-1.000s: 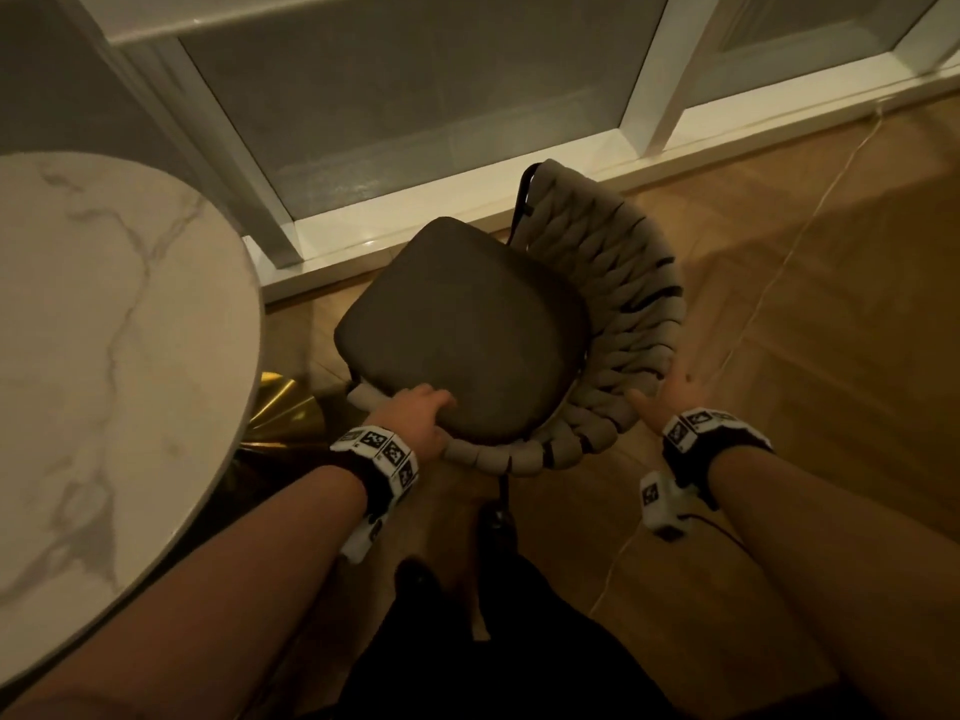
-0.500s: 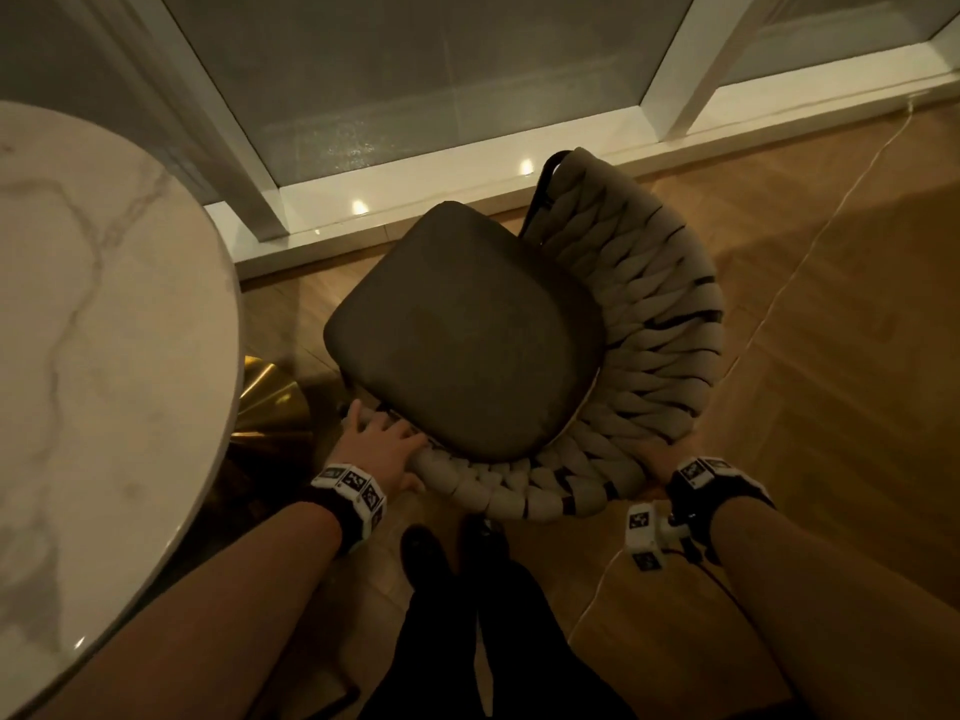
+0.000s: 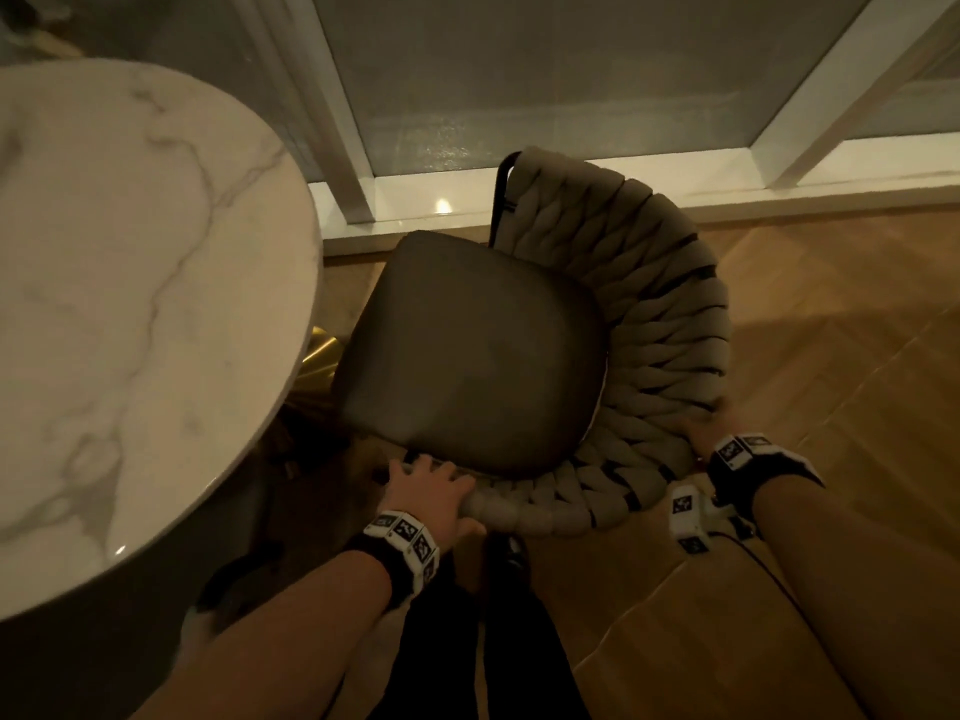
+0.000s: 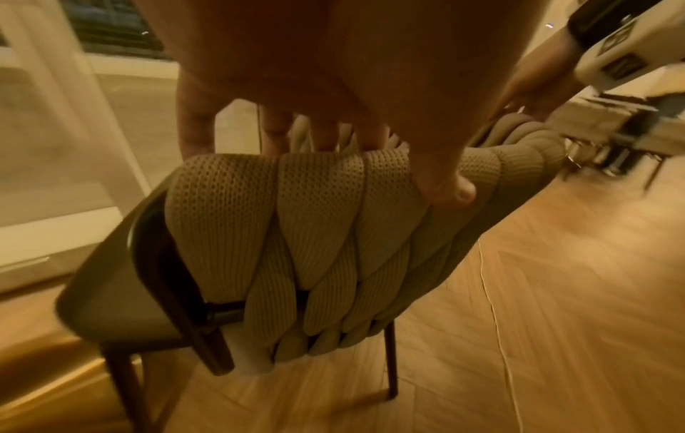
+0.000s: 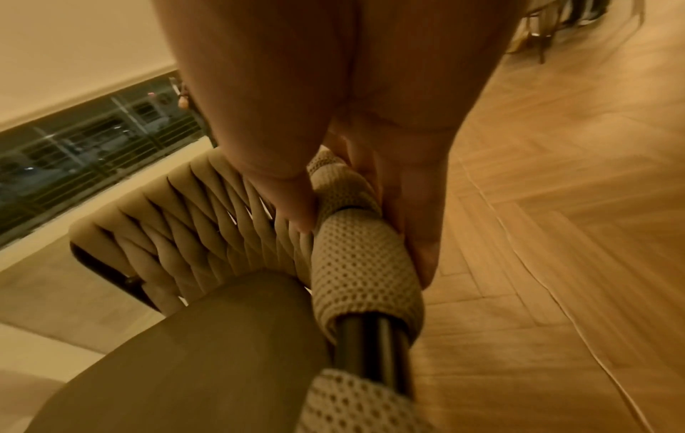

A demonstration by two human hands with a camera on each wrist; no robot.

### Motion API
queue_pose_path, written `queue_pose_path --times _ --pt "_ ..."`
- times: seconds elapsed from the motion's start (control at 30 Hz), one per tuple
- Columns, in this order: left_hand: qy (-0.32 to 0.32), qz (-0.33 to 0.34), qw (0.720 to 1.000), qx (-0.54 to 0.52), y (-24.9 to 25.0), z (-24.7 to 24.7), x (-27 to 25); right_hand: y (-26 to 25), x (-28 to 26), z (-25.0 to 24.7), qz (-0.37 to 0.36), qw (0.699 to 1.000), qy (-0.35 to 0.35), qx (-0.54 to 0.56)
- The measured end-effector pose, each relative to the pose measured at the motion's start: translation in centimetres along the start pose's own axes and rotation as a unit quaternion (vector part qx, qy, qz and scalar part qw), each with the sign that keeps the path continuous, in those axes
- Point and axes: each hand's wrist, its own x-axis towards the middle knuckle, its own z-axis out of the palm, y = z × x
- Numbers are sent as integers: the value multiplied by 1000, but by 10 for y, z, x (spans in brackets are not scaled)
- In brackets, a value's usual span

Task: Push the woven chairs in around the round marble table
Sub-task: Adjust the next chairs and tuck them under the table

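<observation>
At the frame's centre, the chair (image 3: 467, 350) stood just right of the table (image 3: 130, 304). The left hand (image 3: 431, 491) and right hand (image 5: 370, 181) each gripped its padded woven back (soft cord over a stiff metal frame); it probably slides easily.

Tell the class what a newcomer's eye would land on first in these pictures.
First, the woven chair at centre, its dark seat cushion turned toward the round marble table on the left. Next, the left hand and right hand, each gripping the chair's woven backrest rim.
</observation>
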Motion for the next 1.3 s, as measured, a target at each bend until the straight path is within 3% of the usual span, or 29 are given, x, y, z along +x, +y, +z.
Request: queue_pose_path --times 0.07,0.13,0.27,0.37,0.67,0.77,0.97,1.07,1.17,1.3 --pt "1 -8 999 -32 5 7 -6 -50 -49 -9 -30 999 15 -18" --pt "7 -11 997 -71 6 13 -12 -68 -71 -10 -42 998 38 -33" --pt "18 -24 993 -116 5 20 -26 -42 -88 17 14 999 -29 -12" --pt "30 -37 991 -125 9 19 -31 -38 -81 24 -14 999 -33 -41" --pt "75 -34 987 -137 11 13 -2 -95 -44 8 -43 996 -24 -78" --pt "79 -46 986 -140 4 4 7 -113 -22 15 -68 993 -71 -66" --pt "74 -77 981 -160 -21 -5 11 -129 11 36 -99 990 -96 -31" --pt "66 -85 979 -173 -30 -4 7 -157 -38 33 -104 985 -76 -111" --pt "89 -95 971 -203 -32 -1 0 -169 -60 19 -128 948 -17 -291" --pt "128 -120 959 -221 -36 -1 -4 -176 -80 6 -153 926 -31 -343"
